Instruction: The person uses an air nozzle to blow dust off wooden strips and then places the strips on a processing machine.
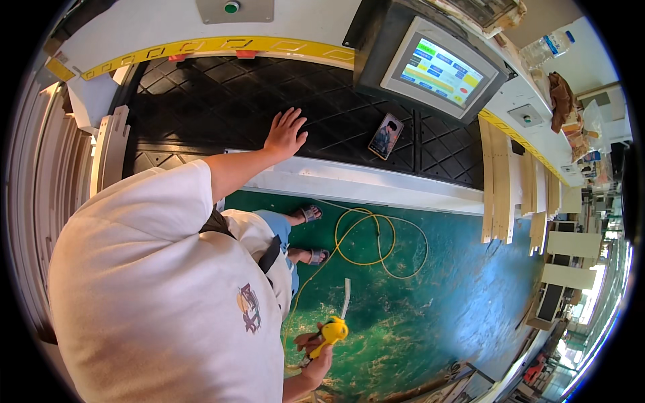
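My left hand (pixel 287 135) is open, its fingers spread over the front part of a black machine bed (pixel 222 94) with a diamond-groove pattern. I cannot tell whether the palm touches the bed. Lower down, my right hand (pixel 318 361) is closed round the handle of a yellow air blow gun (pixel 332 330). From the gun a thin pale nozzle tube (pixel 347 299) points toward the bed, bent near its tip. A phone (pixel 386 136) showing a picture of a person lies on the bed, to the right of my left hand.
A control screen (pixel 440 72) in a dark housing overhangs the bed. Yellow and pale hoses (pixel 366 236) loop on the green floor (pixel 430 295) by my feet. Long pale boards (pixel 497 185) stick out at the right. A water bottle (pixel 547 48) lies on the machine top.
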`<state>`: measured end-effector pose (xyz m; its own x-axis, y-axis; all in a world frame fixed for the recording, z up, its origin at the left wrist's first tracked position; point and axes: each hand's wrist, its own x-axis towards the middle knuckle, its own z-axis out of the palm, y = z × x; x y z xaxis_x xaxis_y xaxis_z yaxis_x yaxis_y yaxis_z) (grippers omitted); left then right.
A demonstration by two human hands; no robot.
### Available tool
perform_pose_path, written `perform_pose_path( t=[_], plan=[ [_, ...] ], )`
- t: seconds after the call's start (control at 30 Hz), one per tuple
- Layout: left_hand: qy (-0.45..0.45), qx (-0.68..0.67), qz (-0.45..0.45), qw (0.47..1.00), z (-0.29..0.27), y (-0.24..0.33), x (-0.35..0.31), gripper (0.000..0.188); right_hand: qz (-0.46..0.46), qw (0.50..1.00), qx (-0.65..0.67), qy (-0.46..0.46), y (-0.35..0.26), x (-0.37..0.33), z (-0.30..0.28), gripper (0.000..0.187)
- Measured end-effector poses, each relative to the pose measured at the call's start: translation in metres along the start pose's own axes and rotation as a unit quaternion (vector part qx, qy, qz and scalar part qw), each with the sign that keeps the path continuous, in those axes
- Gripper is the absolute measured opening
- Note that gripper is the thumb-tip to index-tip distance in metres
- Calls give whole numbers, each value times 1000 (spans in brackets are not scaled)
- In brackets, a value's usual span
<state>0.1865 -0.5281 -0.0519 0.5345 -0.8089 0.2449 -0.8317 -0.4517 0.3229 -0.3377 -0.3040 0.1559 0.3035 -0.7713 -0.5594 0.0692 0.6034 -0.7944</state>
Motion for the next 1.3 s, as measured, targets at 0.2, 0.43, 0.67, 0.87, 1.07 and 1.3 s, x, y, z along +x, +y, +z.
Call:
perform_pose_path(
  t=[0.2,0.43,0.67,0.87,1.07,1.3],
  plan=[
    [4,-6,3,1000,1,1,1,50,22,1000,-20,1,-5,2,6,80],
    [11,-9,4,1000,1,-1,1,50,51,990,-55,-116,8,1,-9,79],
    [13,-9,6,1000,1,0,1,49,40,996,-29,-78,-6,1,3,77],
    [6,-7,-1,1000,-1,-4,-1,50,-9,998,59,37,-6,5,11,79],
    [8,-8,9,1000,2,4,2,50,31,996,-39,-75,6,-4,-8,76],
    [12,-15,12,1000,2,2,2,49,-18,998,47,28,-2,2,4,83]
  ],
)
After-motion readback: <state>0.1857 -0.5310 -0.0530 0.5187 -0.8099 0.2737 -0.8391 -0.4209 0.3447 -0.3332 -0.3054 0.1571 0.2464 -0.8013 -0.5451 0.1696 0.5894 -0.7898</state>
